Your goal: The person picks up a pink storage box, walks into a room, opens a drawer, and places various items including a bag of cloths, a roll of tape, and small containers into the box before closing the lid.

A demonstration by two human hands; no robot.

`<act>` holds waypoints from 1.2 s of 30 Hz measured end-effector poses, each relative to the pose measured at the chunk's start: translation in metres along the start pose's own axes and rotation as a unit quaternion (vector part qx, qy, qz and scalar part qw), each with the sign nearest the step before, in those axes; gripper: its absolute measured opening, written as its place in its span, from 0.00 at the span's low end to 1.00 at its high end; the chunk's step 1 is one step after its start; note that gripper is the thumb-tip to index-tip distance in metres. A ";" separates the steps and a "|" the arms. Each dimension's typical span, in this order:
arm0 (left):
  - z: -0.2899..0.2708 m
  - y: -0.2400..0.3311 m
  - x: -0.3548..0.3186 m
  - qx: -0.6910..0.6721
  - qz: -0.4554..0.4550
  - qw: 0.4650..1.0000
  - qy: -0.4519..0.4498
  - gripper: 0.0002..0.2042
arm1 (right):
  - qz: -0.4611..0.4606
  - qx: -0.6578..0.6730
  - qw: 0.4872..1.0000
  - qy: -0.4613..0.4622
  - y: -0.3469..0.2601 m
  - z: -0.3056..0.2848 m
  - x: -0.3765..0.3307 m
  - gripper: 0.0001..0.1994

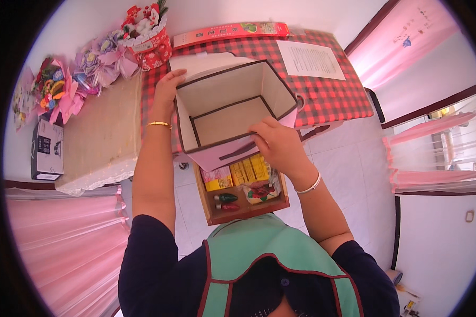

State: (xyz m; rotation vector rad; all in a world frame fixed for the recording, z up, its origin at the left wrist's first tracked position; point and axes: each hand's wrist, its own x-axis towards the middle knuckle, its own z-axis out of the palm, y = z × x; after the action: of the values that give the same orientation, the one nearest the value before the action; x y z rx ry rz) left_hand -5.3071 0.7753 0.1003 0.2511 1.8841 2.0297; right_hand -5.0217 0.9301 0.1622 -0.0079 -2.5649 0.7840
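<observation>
A pink fabric storage box with a pale lining and dark edging stands open-topped at the near edge of the table, tilted toward me. My left hand is closed against its left side near the far left corner; some fingertips are hidden. On the near rim, my right hand grips the fabric with bent fingers over the edge. Below the box, a wooden drawer is pulled out. It holds yellow boxes, a printed plastic packet, a green bulb-shaped item and a red one.
A red checked cloth covers the table, with a printed sheet and a long red box on it. At left, bouquets and a black-and-white carton stand by a lace-edged surface. Pink curtains hang nearby.
</observation>
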 end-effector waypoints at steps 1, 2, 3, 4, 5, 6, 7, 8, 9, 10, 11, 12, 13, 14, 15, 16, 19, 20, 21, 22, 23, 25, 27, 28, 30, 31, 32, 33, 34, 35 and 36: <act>-0.001 0.005 0.012 0.043 0.047 0.998 -0.022 0.13 | -0.002 0.001 1.000 0.003 -0.001 -0.001 0.007 0.05; -0.004 0.011 0.025 0.086 0.093 0.991 -0.043 0.13 | 0.002 0.000 1.000 0.011 -0.004 -0.005 0.014 0.05; -0.005 0.021 0.038 0.151 0.177 0.971 -0.064 0.15 | 0.007 -0.002 1.000 0.020 -0.005 -0.007 0.021 0.05; -0.004 0.027 0.046 0.153 0.180 0.970 -0.065 0.15 | 0.005 -0.001 1.000 0.023 -0.004 -0.006 0.026 0.05; -0.006 0.037 0.056 0.173 0.202 0.961 -0.071 0.16 | 0.000 0.002 1.000 0.029 -0.003 -0.005 0.031 0.06; -0.005 0.048 0.059 0.193 0.223 0.952 -0.077 0.17 | -0.004 0.005 0.999 0.034 -0.001 -0.002 0.035 0.06; -0.002 0.056 0.062 0.189 0.209 0.956 -0.080 0.17 | -0.004 0.006 0.999 0.034 0.001 0.003 0.039 0.06; 0.001 0.064 0.067 0.190 0.209 0.956 -0.078 0.17 | -0.009 -0.007 0.999 0.039 0.005 0.010 0.045 0.07; -0.001 0.068 0.071 0.227 0.174 0.958 -0.029 0.17 | -0.013 -0.017 0.999 0.038 0.009 0.020 0.047 0.07; 0.002 0.069 0.068 0.263 0.133 0.955 0.015 0.17 | -0.008 -0.011 0.999 0.029 0.019 0.030 0.048 0.07; 0.004 0.069 0.064 0.266 0.095 0.956 0.072 0.17 | 0.001 0.001 0.999 0.035 0.030 0.040 0.050 0.09; 0.002 0.064 0.053 0.271 0.082 0.956 0.076 0.17 | 0.011 0.015 0.999 0.041 0.035 0.050 0.048 0.10; 0.004 0.059 0.043 0.201 0.132 0.969 0.061 0.17 | 0.018 0.019 0.999 0.033 0.036 0.052 0.043 0.10; 0.005 0.055 0.031 0.130 0.182 0.974 0.048 0.17 | 0.018 0.053 0.995 0.076 0.034 0.051 0.037 0.11; 0.026 0.054 -0.002 0.121 0.220 0.968 0.023 0.15 | 0.027 0.078 0.989 0.124 0.040 0.047 0.030 0.12; 0.039 0.048 -0.035 0.124 0.203 0.971 0.015 0.15 | 0.045 0.079 0.989 0.117 0.045 0.044 0.017 0.12; 0.056 0.008 -0.126 0.116 0.156 0.978 -0.077 0.11 | 0.182 0.275 0.942 0.058 0.064 0.056 -0.032 0.09; 0.057 -0.016 -0.151 0.087 0.103 0.985 -0.107 0.10 | 0.193 0.275 0.940 0.054 0.070 0.068 -0.052 0.09; 0.058 -0.042 -0.169 0.048 0.038 0.987 -0.149 0.11 | 0.242 0.313 0.918 0.026 0.079 0.079 -0.067 0.09; 0.061 -0.071 -0.184 0.008 -0.029 0.981 -0.193 0.12 | 0.292 0.347 0.891 0.000 0.086 0.089 -0.082 0.10; 0.067 -0.097 -0.198 -0.022 -0.091 0.979 -0.183 0.14 | 0.342 0.313 0.886 -0.010 0.095 0.100 -0.098 0.14; 0.077 -0.136 -0.213 -0.054 -0.152 0.971 -0.178 0.16 | 0.352 0.264 0.898 0.015 0.101 0.123 -0.130 0.16; 0.085 -0.163 -0.218 -0.013 -0.274 0.956 -0.101 0.19 | 0.373 0.144 0.916 -0.017 0.115 0.143 -0.164 0.25; 0.080 -0.181 -0.222 -0.014 -0.272 0.957 -0.099 0.19 | 0.371 0.143 0.917 -0.018 0.107 0.145 -0.168 0.25; 0.072 -0.212 -0.226 0.377 -0.044 0.918 -0.118 0.23 | 0.333 0.001 0.943 -0.032 0.090 0.148 -0.177 0.30; 0.072 -0.219 -0.226 0.377 -0.042 0.918 -0.117 0.23 | 0.332 0.000 0.943 -0.031 0.089 0.153 -0.179 0.30; 0.072 -0.225 -0.223 0.364 -0.051 0.919 -0.140 0.25 | 0.347 -0.017 0.937 -0.022 0.088 0.158 -0.181 0.31; 0.076 -0.222 -0.221 0.352 -0.061 0.919 -0.165 0.27 | 0.365 -0.034 0.930 -0.012 0.092 0.163 -0.184 0.33; 0.078 -0.218 -0.220 0.353 -0.059 0.919 -0.167 0.27 | 0.366 -0.034 0.930 -0.009 0.097 0.166 -0.186 0.33; 0.080 -0.215 -0.219 0.349 -0.090 0.912 -0.194 0.29 | 0.400 0.041 0.916 0.022 0.104 0.169 -0.185 0.31; 0.080 -0.208 -0.220 0.348 -0.123 0.903 -0.221 0.30 | 0.431 0.119 0.893 0.052 0.107 0.172 -0.183 0.30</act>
State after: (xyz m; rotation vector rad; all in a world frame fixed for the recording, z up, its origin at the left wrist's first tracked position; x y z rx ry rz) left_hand -5.0461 0.7760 -0.0736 0.5647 2.1145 0.9616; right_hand -4.9442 0.9039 -0.0977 -1.1371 -2.2792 1.3458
